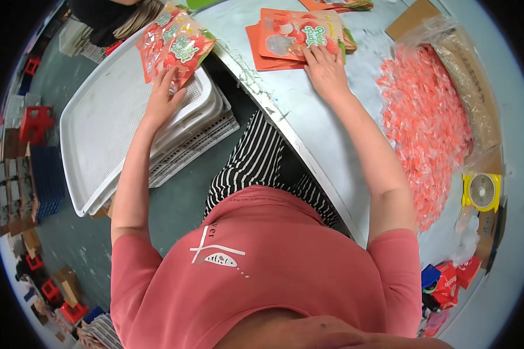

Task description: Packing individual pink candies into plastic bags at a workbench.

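My left hand point(165, 100) reaches to a few overlapping red and orange candy pouches point(177, 49) at the far end of the top white plastic tray point(108, 110). Its fingers are spread over the pouches' near edge, thumb apart. On the table, my right hand point(327, 74) lies with fingers stretched out across the near edge of a stack of similar flat pouches point(285, 43). Those pouches have a pale picture and green lettering. To the right of that hand, a big heap of small pink wrapped candies point(422, 128) covers the table.
Several white trays are stacked left of the table's edge point(273, 113). More pouches point(337, 4) lie at the far side. Clear plastic film and cardboard point(471, 87) border the heap; a yellow fan point(482, 192) stands beside it. Another person's dark clothing point(102, 20) shows at far left.
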Demonstrator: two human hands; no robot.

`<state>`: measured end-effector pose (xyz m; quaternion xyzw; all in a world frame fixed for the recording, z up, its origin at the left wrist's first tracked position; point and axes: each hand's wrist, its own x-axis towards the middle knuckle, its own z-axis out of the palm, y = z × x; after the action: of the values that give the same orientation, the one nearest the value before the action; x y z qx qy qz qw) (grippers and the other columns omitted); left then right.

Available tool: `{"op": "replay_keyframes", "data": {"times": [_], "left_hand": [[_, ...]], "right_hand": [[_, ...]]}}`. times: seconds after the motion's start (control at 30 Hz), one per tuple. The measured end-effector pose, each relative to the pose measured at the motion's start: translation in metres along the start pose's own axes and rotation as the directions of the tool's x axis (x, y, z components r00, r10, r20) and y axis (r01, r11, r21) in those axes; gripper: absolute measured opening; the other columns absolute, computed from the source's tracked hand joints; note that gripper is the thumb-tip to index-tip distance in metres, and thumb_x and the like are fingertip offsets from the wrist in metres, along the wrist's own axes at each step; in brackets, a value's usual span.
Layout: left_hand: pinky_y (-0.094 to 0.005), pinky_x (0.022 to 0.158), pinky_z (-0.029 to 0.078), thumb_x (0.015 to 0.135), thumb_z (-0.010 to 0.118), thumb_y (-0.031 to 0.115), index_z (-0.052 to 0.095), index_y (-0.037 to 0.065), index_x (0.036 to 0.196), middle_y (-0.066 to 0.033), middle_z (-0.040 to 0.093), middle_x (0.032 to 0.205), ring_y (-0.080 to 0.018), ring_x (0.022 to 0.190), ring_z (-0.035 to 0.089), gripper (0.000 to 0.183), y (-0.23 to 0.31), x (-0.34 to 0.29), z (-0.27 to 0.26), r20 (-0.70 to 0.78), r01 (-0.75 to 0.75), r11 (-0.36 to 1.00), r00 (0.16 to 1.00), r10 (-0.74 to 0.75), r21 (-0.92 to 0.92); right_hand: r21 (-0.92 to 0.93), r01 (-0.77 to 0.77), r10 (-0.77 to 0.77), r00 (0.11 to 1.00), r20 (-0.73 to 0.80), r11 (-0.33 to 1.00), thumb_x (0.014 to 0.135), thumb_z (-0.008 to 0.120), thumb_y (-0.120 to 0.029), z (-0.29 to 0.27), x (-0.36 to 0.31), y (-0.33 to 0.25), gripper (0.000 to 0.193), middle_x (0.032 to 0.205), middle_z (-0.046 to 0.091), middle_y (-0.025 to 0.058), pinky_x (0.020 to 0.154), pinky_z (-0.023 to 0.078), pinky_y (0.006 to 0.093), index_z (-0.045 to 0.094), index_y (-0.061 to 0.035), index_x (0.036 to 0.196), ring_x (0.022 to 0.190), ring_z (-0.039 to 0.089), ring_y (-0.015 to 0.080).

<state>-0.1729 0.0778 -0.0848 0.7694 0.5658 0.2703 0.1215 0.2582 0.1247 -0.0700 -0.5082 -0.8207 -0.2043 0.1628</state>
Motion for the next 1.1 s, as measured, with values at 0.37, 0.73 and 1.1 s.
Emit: {"op": "replay_keyframes", "data": {"times": [0.37,0.73,1.1], "left_hand": [[-0.0343,0.100,0.047,0.093,0.063,0.011,0.058,0.005,0.129,-0.0138,0.059,0.131,-0.0262,0.119,0.058,0.037,0.137,-0.050,0.025,0.028,0.062,0.817,0.998,-0.056,-0.573],[-0.0424,0.095,0.054,0.100,0.056,0.021,0.047,0.002,0.136,-0.0149,0.059,0.130,-0.0265,0.115,0.062,0.042,0.209,-0.044,0.080,0.638,0.543,-0.357,0.729,-0.249,-0.760],[-0.0331,0.091,0.055,0.094,0.064,0.008,0.059,0.002,0.124,-0.0102,0.068,0.117,-0.0186,0.102,0.067,0.031,0.236,-0.072,0.061,0.640,0.626,-0.137,0.738,-0.212,-0.767]], "right_hand": [[0.030,0.152,-0.148,0.984,-0.100,0.988,0.080,0.060,-0.006,-0.016,-0.003,0.019,0.020,0.090,0.067,0.0057,0.105,0.042,0.0474,0.069,-0.0067,0.097,0.090,0.065,0.0206],[0.429,0.238,-0.185,0.969,-0.162,0.872,0.080,0.067,-0.010,-0.098,-0.145,-0.072,0.026,0.105,0.066,0.0096,0.106,0.042,0.0523,0.067,-0.0049,0.106,0.105,0.064,0.0239],[0.885,-0.429,0.771,0.498,0.398,-0.181,0.096,0.061,-0.014,-0.126,-0.206,-0.072,0.024,0.106,0.067,0.0098,0.086,0.050,0.0254,0.062,0.0015,0.114,0.095,0.065,0.0150]]}}
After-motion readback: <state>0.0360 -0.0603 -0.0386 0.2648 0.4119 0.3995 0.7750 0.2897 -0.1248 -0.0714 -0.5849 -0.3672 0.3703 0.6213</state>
